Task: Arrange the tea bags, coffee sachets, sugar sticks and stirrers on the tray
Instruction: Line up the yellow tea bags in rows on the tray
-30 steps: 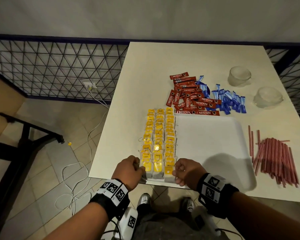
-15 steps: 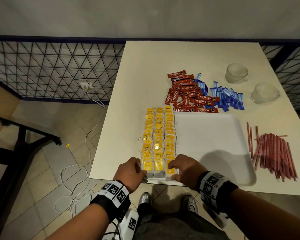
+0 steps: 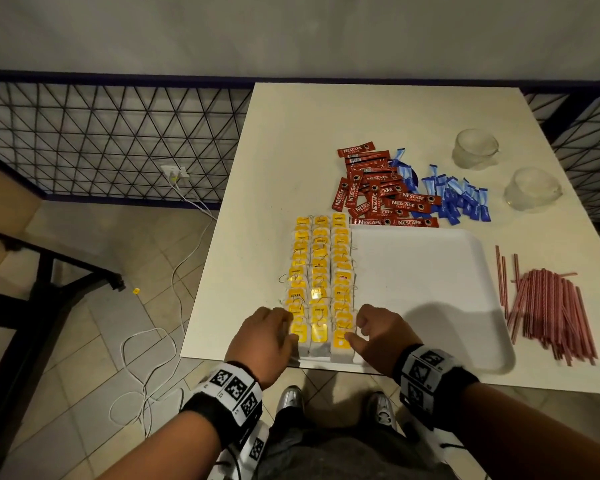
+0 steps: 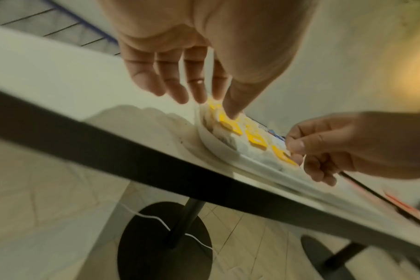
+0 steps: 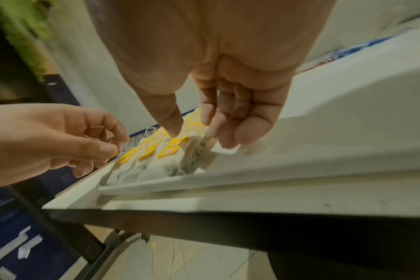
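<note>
Three rows of yellow-tagged tea bags (image 3: 321, 282) fill the left side of the white tray (image 3: 430, 289). My left hand (image 3: 290, 327) touches the near end of the left row, fingers fairly straight, thumb on a yellow tag (image 4: 228, 123). My right hand (image 3: 355, 329) pinches the nearest tea bag (image 5: 170, 149) of the right row, thumb on its tag and curled fingers at its side. Red coffee sachets (image 3: 381, 195) and blue sugar sticks (image 3: 458, 199) lie in heaps beyond the tray. Pink stirrers (image 3: 551, 306) lie to its right.
Two upturned glass cups (image 3: 475, 150) (image 3: 530, 192) stand at the table's back right. The tray's near rim (image 5: 204, 180) lies along the table's front edge. A metal grid fence and white cables on the floor are to the left.
Both hands have crept from the tray's near edge up onto the nearest tea bags. The rest of the table looks the same.
</note>
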Action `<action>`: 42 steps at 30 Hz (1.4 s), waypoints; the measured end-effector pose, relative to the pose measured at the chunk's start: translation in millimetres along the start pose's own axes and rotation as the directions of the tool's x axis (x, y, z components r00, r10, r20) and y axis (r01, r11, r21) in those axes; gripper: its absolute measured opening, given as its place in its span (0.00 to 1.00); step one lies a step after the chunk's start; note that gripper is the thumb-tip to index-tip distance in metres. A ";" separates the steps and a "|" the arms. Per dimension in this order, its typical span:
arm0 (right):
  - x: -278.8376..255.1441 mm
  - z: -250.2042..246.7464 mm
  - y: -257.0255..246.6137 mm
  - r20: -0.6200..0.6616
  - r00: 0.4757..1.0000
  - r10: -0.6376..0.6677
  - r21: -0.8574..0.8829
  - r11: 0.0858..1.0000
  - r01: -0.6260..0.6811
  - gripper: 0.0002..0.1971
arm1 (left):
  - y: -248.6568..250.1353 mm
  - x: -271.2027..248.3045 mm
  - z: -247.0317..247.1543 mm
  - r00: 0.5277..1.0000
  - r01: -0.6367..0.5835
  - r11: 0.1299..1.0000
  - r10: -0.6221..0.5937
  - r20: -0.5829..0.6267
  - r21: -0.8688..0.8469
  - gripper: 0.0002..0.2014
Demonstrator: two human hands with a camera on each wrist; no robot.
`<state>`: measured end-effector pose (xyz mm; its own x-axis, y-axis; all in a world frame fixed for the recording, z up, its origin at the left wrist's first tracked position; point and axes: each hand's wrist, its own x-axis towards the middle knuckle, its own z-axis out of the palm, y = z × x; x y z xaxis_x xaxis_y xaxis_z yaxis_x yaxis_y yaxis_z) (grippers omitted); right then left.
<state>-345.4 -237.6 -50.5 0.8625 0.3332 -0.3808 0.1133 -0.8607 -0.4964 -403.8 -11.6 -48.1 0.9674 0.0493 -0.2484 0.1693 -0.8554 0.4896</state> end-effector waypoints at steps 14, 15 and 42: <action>10.4 7.6 0.3 0.091 0.986 0.141 0.064 0.987 -0.147 0.14 | 26.6 25.5 7.4 0.902 -0.433 0.791 0.380 0.207 0.433 0.22; 10.2 7.5 -0.1 0.085 0.987 0.138 0.067 0.987 -0.144 0.14 | 26.4 25.8 8.7 0.899 -0.438 0.793 0.389 0.201 0.424 0.22; 11.6 -17.9 -7.0 0.170 0.967 0.190 0.114 0.971 -0.211 0.14 | 14.7 50.4 -10.2 0.985 0.159 0.985 -0.153 0.080 -0.070 0.13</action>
<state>-327.4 -234.6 -37.5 0.7716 0.2242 -0.5953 -0.1282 -0.8618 -0.4907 -350.6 -16.4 -44.9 0.9119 0.1383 -0.3864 0.3335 -0.7984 0.5013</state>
